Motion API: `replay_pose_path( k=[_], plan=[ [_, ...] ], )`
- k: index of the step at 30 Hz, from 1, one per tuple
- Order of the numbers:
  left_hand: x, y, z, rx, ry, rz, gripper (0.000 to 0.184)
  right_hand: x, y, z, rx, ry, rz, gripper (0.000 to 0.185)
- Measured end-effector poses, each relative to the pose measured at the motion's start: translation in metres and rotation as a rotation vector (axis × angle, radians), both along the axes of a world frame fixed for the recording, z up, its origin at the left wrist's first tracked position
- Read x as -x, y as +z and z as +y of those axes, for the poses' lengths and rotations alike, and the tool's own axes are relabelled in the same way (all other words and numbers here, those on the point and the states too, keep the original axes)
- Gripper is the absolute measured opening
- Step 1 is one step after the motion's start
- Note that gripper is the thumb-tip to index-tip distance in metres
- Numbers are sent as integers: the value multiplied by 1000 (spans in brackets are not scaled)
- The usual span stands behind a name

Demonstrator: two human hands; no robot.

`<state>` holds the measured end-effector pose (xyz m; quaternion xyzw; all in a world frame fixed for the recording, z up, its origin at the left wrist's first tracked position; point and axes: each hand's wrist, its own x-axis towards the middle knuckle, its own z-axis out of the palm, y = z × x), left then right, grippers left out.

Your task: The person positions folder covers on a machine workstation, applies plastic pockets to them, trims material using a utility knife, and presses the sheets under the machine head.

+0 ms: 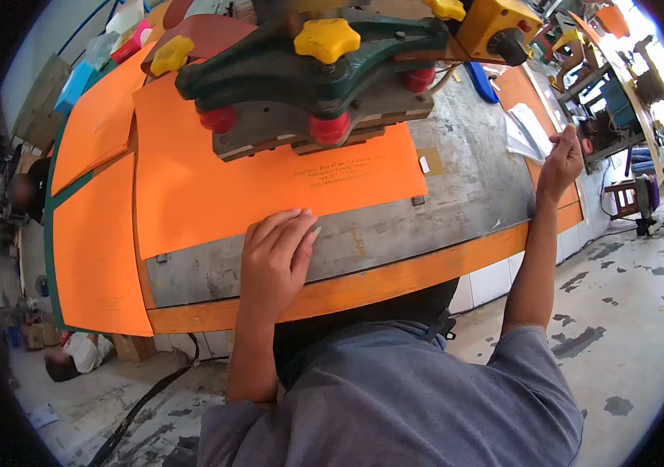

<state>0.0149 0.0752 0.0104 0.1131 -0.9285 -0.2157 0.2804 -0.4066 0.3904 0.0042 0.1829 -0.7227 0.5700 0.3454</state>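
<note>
An orange sheet [215, 206] with small dark printed lines lies on the grey metal bed of a press. My left hand [277, 253] rests at its near edge, fingers stretched out and slightly bent, fingertips touching the sheet. Above the sheet's far part hangs the green press head [269, 78], with yellow star knobs [327, 40] and red round nuts [329, 129]; it hides part of the sheet. My right hand [561, 165] is raised at the right, its fingers closed; what they hold, if anything, is hidden. White paper [529, 132] lies beside that hand.
Orange sheets [102, 249] are laid out on the left, over a green surface. Small dark stops [418, 200] sit on the metal bed [472, 187]. A wooden edge [394, 282] runs along the front. A yellow control box [497, 31] is at upper right. Another person [83, 354] is at lower left.
</note>
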Motion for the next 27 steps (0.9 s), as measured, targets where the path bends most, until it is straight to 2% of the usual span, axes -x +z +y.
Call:
replay_pose_path(
  k=[2, 11, 27],
  plan=[
    [1, 1, 1, 1, 6, -3, 22, -7, 5, 0, -8, -23, -90, 56],
    [1, 2, 1, -18, 9, -18, 21, -10, 8, -3, -67, -67, -58, 56],
    [-2, 1, 3, -3, 41, -43, 22, -10, 11, 3, -11, -104, -53, 54]
  ],
)
